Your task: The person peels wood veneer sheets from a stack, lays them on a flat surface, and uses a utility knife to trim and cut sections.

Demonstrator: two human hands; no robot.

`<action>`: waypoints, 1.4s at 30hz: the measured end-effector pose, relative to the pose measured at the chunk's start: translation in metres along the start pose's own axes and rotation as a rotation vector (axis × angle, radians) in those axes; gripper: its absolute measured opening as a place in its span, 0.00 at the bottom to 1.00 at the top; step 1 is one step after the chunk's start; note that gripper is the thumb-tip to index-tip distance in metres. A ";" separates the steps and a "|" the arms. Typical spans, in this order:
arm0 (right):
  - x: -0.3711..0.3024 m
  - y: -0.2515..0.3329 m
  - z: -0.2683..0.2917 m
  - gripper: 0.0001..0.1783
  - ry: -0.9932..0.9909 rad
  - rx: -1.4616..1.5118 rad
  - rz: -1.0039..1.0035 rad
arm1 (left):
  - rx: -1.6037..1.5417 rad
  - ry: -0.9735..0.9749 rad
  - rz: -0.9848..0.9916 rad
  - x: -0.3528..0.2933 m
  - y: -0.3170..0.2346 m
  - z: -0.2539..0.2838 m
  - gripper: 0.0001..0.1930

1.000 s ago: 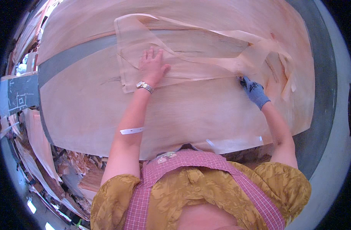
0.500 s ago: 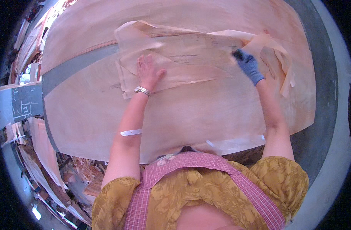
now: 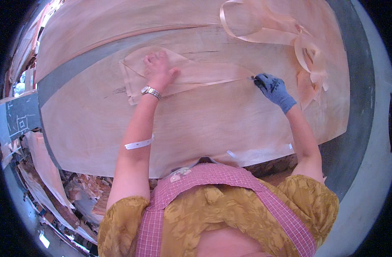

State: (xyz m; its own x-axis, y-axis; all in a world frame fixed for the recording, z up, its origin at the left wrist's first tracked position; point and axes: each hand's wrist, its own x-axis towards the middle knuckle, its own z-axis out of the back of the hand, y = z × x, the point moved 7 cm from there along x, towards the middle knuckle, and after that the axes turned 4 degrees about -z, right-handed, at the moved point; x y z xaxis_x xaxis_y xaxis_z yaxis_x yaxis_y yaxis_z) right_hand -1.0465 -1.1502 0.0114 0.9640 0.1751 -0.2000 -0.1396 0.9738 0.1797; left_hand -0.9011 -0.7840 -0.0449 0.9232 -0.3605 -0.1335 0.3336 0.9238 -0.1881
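Note:
Bare and spread flat, my left hand presses on a pale wood veneer piece that tapers to the right. This piece lies on a large veneer sheet. My right hand, in a blue-grey glove with dark fingertips, is closed at the piece's narrow right end. A tiny tip shows at its fingers, but what they hold is too small to make out. Beyond that hand, a long thin veneer strip curls across the sheets. More crumpled offcuts lie to its right.
A stack of veneer sheets covers the far side. Between it and the near sheet, the grey-green tabletop shows. Wood scraps are heaped below the table's left edge. Two small white strips lie near the front edge.
The long strip along the far edge has come away and now curls at the far right. My right hand has moved nearer me and slightly left; my left hand still presses the piece.

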 end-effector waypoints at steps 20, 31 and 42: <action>0.047 -0.004 -0.015 0.16 0.200 -0.053 0.157 | -0.009 -0.070 0.047 -0.003 -0.004 0.018 0.37; 0.006 -0.102 -0.005 0.14 0.174 -0.060 -0.020 | -0.009 -0.013 0.008 -0.003 -0.004 0.011 0.38; 0.055 0.202 -0.027 0.20 -0.297 0.164 0.424 | -0.087 0.168 0.057 0.005 0.000 0.029 0.31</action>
State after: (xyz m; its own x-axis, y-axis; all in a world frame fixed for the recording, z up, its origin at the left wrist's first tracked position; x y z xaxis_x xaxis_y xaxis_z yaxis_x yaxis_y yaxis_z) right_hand -1.0277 -0.9401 0.0106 0.8567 0.4757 0.1994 -0.5158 0.7872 0.3380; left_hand -0.8908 -0.7817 -0.0174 0.8929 -0.3313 -0.3050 0.2576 0.9313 -0.2576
